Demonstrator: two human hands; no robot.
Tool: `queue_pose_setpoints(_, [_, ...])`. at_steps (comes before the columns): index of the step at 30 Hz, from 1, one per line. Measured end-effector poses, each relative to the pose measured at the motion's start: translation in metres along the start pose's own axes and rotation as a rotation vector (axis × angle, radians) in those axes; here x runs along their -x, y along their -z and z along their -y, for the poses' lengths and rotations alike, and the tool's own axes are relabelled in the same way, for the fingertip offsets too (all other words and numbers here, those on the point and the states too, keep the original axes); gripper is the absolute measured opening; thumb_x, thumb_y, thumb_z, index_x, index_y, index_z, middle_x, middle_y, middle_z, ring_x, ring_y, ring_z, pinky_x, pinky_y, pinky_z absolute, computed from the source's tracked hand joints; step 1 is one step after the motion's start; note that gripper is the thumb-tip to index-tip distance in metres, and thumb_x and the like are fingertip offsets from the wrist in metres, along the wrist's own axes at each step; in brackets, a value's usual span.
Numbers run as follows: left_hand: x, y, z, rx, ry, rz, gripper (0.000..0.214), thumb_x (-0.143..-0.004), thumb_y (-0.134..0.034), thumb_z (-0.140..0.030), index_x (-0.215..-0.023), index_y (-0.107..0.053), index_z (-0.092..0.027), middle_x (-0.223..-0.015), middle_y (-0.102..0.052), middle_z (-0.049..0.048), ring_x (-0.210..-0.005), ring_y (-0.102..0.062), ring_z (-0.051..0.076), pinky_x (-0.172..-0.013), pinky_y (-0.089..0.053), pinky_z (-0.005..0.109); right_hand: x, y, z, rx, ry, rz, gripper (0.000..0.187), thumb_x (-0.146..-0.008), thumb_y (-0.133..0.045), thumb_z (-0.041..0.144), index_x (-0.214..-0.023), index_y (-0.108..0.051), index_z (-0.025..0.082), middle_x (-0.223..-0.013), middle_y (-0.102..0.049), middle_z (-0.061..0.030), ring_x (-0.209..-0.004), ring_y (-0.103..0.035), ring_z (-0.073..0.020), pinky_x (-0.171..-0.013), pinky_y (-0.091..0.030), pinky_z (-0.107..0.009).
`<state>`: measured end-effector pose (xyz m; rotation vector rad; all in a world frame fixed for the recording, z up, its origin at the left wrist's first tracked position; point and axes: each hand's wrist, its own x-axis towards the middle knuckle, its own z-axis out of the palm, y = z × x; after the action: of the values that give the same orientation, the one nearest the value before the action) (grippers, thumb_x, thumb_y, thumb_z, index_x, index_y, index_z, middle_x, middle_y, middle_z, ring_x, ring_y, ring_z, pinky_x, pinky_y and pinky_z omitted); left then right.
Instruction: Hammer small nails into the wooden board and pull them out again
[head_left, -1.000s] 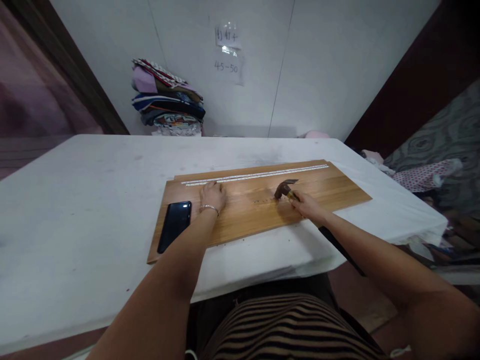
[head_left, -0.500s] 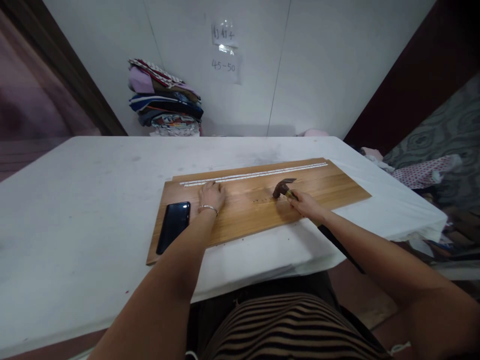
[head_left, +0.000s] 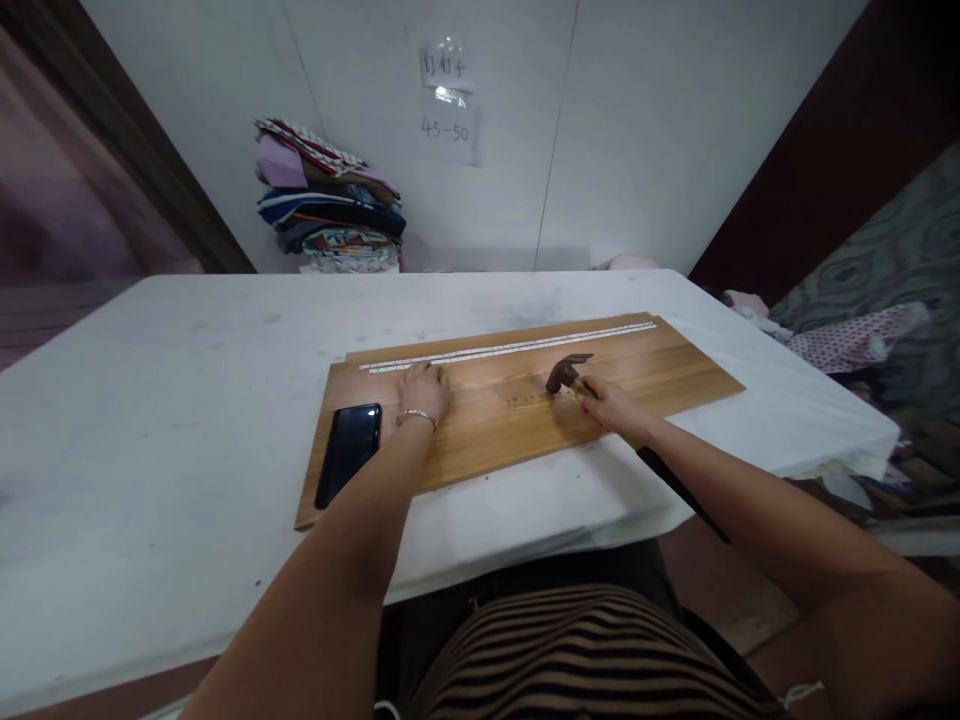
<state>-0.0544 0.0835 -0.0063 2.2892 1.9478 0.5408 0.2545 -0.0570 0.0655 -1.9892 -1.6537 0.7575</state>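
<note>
My right hand (head_left: 609, 405) is wrapped round the handle of a claw hammer (head_left: 564, 374). The hammer's dark head is low over a wooden board (head_left: 480, 440), beside a row of small dark nails (head_left: 525, 400). Whether the head touches one of them cannot be made out. On the left part of the board lies my left hand (head_left: 424, 392), palm down and open, a bracelet at the wrist. Its fingertips reach the two long white marked strips (head_left: 517, 347) along the board's far edge. Left of that hand, a black phone (head_left: 349, 450) lies flat on the board.
A white-covered table (head_left: 150, 420) carries the board. Folded cloths (head_left: 330, 200) are stacked at the back left against the wall. Paper notes (head_left: 448, 128) are taped to the wall. Patterned fabric (head_left: 855, 338) lies beyond the table's right edge.
Both hands, the hammer and the board keep nearly the same places. The view has shifted very slightly.
</note>
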Motion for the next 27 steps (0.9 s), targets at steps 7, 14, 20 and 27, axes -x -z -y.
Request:
queue_pose_setpoints(7, [-0.0016, -0.0035, 0.0022, 0.010, -0.009, -0.015, 0.031, -0.096, -0.044, -0.025, -0.098, -0.075, -0.020, -0.122, -0.071, 0.0136, -0.121, -0.059, 0.031, -0.103, -0.045, 0.044, -0.0046, -0.0007, -0.0004, -0.018, -0.001, 0.007, 0.007, -0.089, -0.053, 0.024, -0.093, -0.057, 0.021, -0.070, -0.061, 0.0001, -0.062, -0.053, -0.0147, -0.060, -0.042, -0.025])
queue_pose_setpoints(14, [-0.0026, -0.0047, 0.0027, 0.013, -0.009, -0.015, 0.032, -0.096, -0.043, -0.024, -0.098, -0.075, -0.019, -0.123, -0.071, 0.0135, -0.122, -0.059, 0.030, -0.105, -0.045, 0.043, -0.0037, -0.0022, 0.0006, -0.002, -0.033, 0.013, 0.008, -0.087, -0.054, 0.022, -0.094, -0.057, 0.021, -0.071, -0.061, -0.0003, -0.062, -0.053, -0.0158, -0.062, -0.042, -0.027])
queue_pose_setpoints(20, [-0.0030, -0.0058, 0.0041, 0.031, -0.006, -0.034, 0.032, -0.096, -0.044, -0.026, -0.097, -0.076, -0.021, -0.121, -0.072, 0.0125, -0.121, -0.059, 0.029, -0.107, -0.044, 0.045, -0.0040, 0.0006, 0.0025, -0.009, -0.042, 0.011, 0.004, -0.092, -0.051, 0.023, -0.090, -0.053, 0.022, -0.072, -0.060, 0.0002, -0.059, -0.052, -0.0137, -0.060, -0.041, -0.025])
queue_pose_setpoints(27, [-0.0024, -0.0020, 0.0026, 0.010, -0.014, -0.013, 0.035, -0.096, -0.041, -0.026, -0.093, -0.075, -0.019, -0.116, -0.072, 0.0142, -0.118, -0.060, 0.030, -0.103, -0.046, 0.044, -0.0050, -0.0028, 0.0009, 0.075, -0.008, 0.013, 0.005, -0.086, -0.054, 0.022, -0.090, -0.057, 0.021, -0.074, -0.065, -0.0024, -0.067, -0.057, -0.0183, -0.067, -0.043, -0.029])
